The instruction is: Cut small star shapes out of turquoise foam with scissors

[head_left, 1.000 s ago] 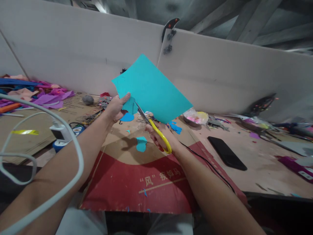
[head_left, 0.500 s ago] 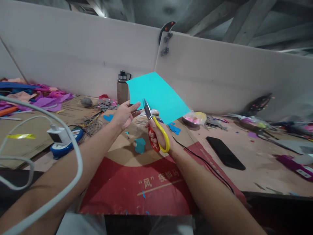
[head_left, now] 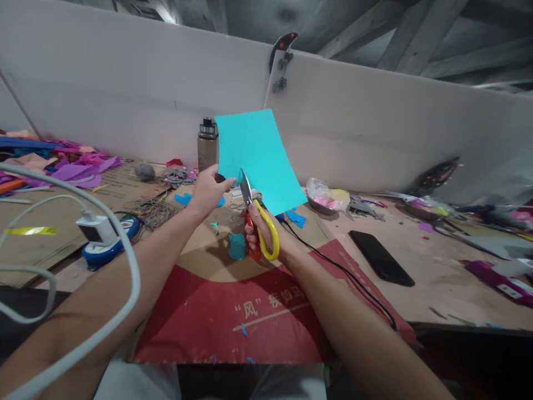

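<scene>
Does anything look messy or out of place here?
A white cable loops in front of the left forearm, oddly cutting across the view. Small blue scraps also lie scattered on the red part of the cardboard, looking untidy.

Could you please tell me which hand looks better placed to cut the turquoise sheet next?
Probably the right hand: it grips the scissors, whose blades point up at the turquoise sheet. The left hand shows no tool and is by the sheet's lower left side.
</scene>
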Available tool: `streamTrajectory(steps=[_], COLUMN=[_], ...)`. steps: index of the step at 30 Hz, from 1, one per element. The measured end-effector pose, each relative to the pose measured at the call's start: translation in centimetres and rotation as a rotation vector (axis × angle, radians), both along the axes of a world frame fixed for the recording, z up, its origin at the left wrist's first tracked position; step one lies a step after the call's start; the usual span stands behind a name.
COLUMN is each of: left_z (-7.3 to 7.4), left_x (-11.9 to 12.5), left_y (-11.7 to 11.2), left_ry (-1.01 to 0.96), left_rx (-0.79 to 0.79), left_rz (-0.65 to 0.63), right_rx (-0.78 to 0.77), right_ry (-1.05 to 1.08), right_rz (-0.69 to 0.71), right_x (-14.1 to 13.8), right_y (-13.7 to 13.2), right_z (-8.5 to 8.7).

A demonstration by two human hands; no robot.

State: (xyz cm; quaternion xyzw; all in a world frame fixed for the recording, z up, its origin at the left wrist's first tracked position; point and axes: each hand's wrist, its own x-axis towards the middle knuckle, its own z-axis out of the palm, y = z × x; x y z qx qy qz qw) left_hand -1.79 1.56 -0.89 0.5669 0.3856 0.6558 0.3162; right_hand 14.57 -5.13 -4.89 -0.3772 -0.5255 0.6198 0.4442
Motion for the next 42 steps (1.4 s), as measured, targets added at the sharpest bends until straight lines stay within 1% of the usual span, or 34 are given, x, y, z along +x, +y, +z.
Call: streamTrajectory(steps=[5,7,8,11,13,16,20,27,32,37,42], left_z=[0.2,0.1,0.0,-0.1,0.1,0.8,1.4,1.6,1.7,1.9,2.4], left_x=[0.0,0.1,0.1,0.2,0.2,0.1,-0.1,-0.1,-0.5,-0.8,-1.1], left_y=[-0.1,0.2,0.4,0.8,0.7,0.3,-0.3,-0.4,-0.3,-0.4,-0.7], left_ry=[0.112,0.088,0.050,-0.086,-0.142,-0.191,-0.208,-0.212,-0.224,-0.219,-0.205], left_rx=[0.097,0.094,0.078,0.010,-0.019,-0.055,-0.120,-0.155,-0.186,-0.187,-0.227], left_rz=[0.118,0.123,0.101,-0.024,-0.092,-0.179,-0.290,-0.358,-0.383,-0.423,-0.441], right_rx=[-0.057,-0.074,-0.083,-0.095,-0.049,0.068,0.118,0.174,0.179,0.189,0.233], right_ry=[0.018,0.049,0.064,0.079,0.065,0.002,-0.070,-0.202,-0.196,-0.227,-0.260], right_rz=[0.015,0.038,0.049,0.052,0.020,-0.014,-0.048,-0.109,-0.090,-0.118,-0.129], right_x=[-0.4,-0.4,-0.4,-0.4,-0.2,0.3,0.7,1.1,1.3,1.3,1.2], right_y=[0.2,0.1,0.0,0.0,0.1,0.0,-0.5,-0.5,-0.4,-0.5,-0.8], right_z=[-0.1,0.0,0.1,0.2,0.3,0.5,1.0,1.3,1.1,1.3,1.2])
